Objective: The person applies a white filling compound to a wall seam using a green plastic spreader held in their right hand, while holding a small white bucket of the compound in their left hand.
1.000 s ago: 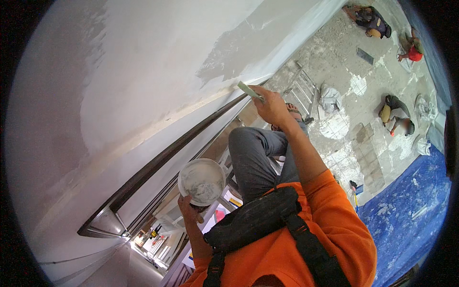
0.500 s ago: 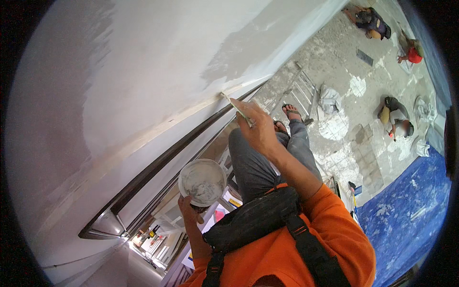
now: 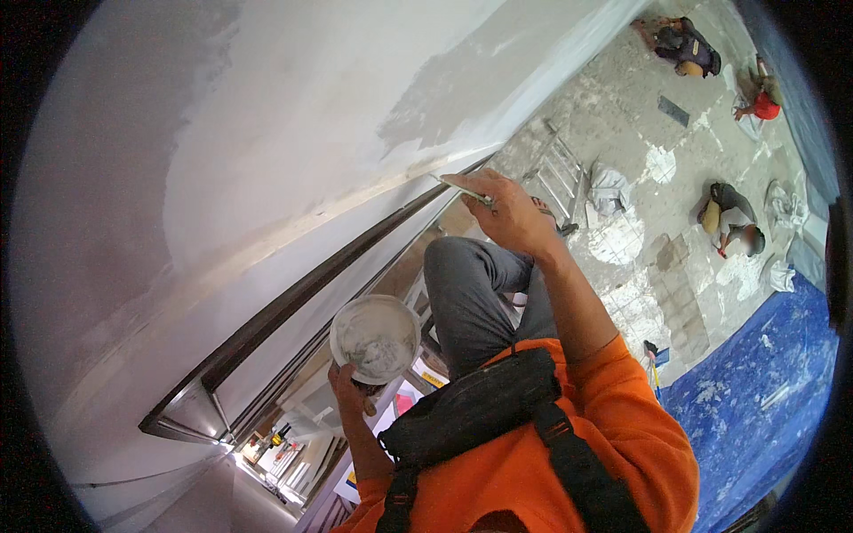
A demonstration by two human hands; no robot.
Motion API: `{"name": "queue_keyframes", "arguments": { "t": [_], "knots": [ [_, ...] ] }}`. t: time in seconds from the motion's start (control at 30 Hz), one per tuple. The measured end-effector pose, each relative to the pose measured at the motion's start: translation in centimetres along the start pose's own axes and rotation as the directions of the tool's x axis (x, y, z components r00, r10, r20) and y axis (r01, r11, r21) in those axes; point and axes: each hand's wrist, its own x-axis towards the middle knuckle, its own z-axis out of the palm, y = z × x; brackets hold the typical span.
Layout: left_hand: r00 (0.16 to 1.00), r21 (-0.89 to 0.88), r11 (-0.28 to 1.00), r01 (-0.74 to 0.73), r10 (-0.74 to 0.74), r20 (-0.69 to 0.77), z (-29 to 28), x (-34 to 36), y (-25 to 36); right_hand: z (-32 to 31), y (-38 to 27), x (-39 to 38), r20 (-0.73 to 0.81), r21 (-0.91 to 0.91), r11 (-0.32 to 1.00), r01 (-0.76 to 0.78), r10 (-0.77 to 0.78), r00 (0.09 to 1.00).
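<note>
My right hand (image 3: 514, 213) grips a pale, thin putty knife (image 3: 460, 186), its blade near a pale strip of filler (image 3: 329, 210) along the wall (image 3: 293, 107). The wall has grey and white patches. My left hand (image 3: 346, 380) grips a round white container (image 3: 375, 333) of pale grey paste at its lower side, below and left of my right hand. My bent leg (image 3: 466, 293) in grey trousers lies between the two hands.
A dark rail (image 3: 284, 311) runs under the wall. Far below right, a ladder (image 3: 560, 173) lies on the splattered floor (image 3: 711, 293), with three crouching people (image 3: 682, 49) (image 3: 764, 98) (image 3: 729, 222), white sacks (image 3: 609, 186) and a blue tarp (image 3: 746, 400).
My right hand with the knife moved down-left, then back up-right, the knife now lying flatter than a second ago. My left hand and the container stay in about the same place.
</note>
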Motion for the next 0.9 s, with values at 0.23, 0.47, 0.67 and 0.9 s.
{"name": "queue_keyframes", "arguments": {
  "t": [0.23,0.47,0.67,0.9],
  "knots": [
    [0.996,-0.148,0.986,-0.078,0.084,0.04,4.0,-2.6,3.6,0.2,-0.5,1.2,-0.052,0.064,0.994,0.092,-0.089,0.995],
    [0.994,0.065,0.993,-0.103,0.102,0.032,2.7,-2.2,3.4,1.3,-1.9,1.2,-0.026,0.024,0.999,-0.027,0.027,0.999],
    [0.999,-0.043,0.998,-0.046,0.045,-0.031,4.4,-3.2,4.8,1.1,-1.4,0.9,-0.006,0.233,0.972,-0.03,0.032,0.999],
    [0.996,-0.065,0.997,-0.046,0.051,0.08,3.5,-2.7,4.6,2.3,-1.6,1.0,-0.095,0.089,0.995,-0.032,0.041,0.995]
  ]
}}
